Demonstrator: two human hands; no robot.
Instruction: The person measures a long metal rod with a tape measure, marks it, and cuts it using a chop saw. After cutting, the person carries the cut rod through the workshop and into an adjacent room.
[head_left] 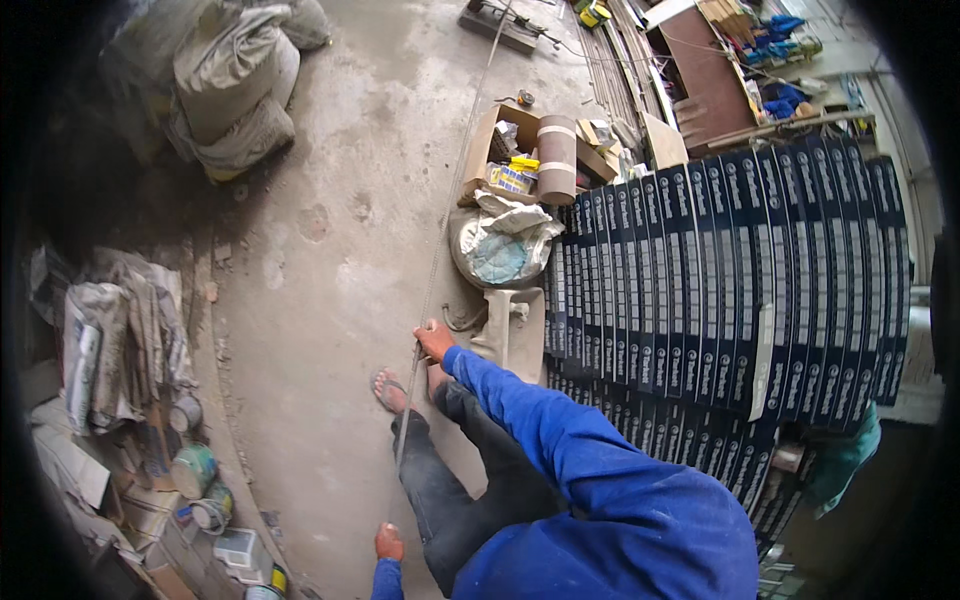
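A long, thin grey rod (pixel 452 210) stretches from the top of the view down between my hands. My right hand (pixel 433 340), at the end of a blue sleeve, is closed on it near the middle of the view. Lower down and to the left, my left hand (pixel 389 543) is closed around the same rod. My feet (pixel 385 388) in sandals and my dark trousers show beneath it on the dusty concrete floor (pixel 310 310).
Bulky sacks (pixel 232 85) lie top left; folded sacks (pixel 128 330) and buckets (pixel 193 470) line the left. An open carton (pixel 488 150), cardboard roll (pixel 557 155), torn sack (pixel 500 250), beige basin-like piece (pixel 508 335) and stacked dark boxes (pixel 680 270) stand to the right.
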